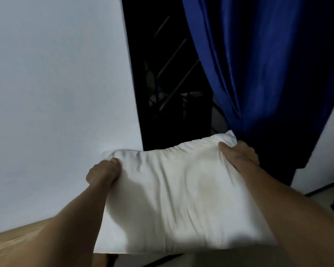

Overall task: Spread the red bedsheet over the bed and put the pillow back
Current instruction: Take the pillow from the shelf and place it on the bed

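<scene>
A white pillow (pixel 174 199) with a faint yellowish stain fills the lower middle of the head view, held up in the air in front of me. My left hand (pixel 103 171) grips its far left corner, fingers bunched into the fabric. My right hand (pixel 239 153) grips the far right corner, thumb pressed on top. Both forearms run along the pillow's sides. The red bedsheet and the bed are out of view.
A plain white wall (pixel 56 93) covers the left half. A dark window opening with bars (pixel 172 74) stands ahead, and a blue curtain (pixel 268 64) hangs to its right. A wooden surface (pixel 12 245) shows at the lower left.
</scene>
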Motion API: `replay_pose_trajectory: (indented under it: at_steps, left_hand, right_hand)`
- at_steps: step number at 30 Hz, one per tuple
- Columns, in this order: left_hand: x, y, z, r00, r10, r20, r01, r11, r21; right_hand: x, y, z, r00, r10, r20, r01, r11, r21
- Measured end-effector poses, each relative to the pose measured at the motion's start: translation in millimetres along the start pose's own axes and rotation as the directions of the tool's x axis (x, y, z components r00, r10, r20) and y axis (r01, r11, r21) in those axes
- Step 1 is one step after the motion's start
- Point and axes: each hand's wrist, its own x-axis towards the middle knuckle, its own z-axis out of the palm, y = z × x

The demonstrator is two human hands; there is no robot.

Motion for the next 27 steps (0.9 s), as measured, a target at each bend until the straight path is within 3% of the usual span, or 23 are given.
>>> replay_pose_trajectory:
  at_steps: [6,16,20,24,27]
  left_hand:
    - [-72.0,123.5,54.0,0.976,0.209,0.054,-0.209,0.978,-0.001]
    - [-154.2,236.0,155.5,0.916,0.343,0.207,-0.349,0.937,-0.009]
    - [-186.4,268.8,187.0,0.849,0.44,0.293,-0.449,0.892,-0.038]
    - [-220.3,305.3,229.6,0.7,0.61,0.371,-0.625,0.775,-0.093]
    - [-262.1,331.5,242.9,0.642,0.673,0.368,-0.673,0.724,-0.151]
  right_hand:
    - [51.7,85.9,-103.5,0.995,0.007,-0.097,-0.007,1.0,0.006]
    - [73.6,231.0,-188.2,0.961,0.192,-0.199,-0.199,0.98,-0.017]
    - [57.4,273.6,-221.6,0.903,0.325,-0.282,-0.36,0.93,-0.079]
    - [31.8,313.7,-265.3,0.819,0.428,-0.383,-0.488,0.87,-0.071]
    - [11.6,342.8,-296.0,0.762,0.466,-0.451,-0.55,0.832,-0.07]
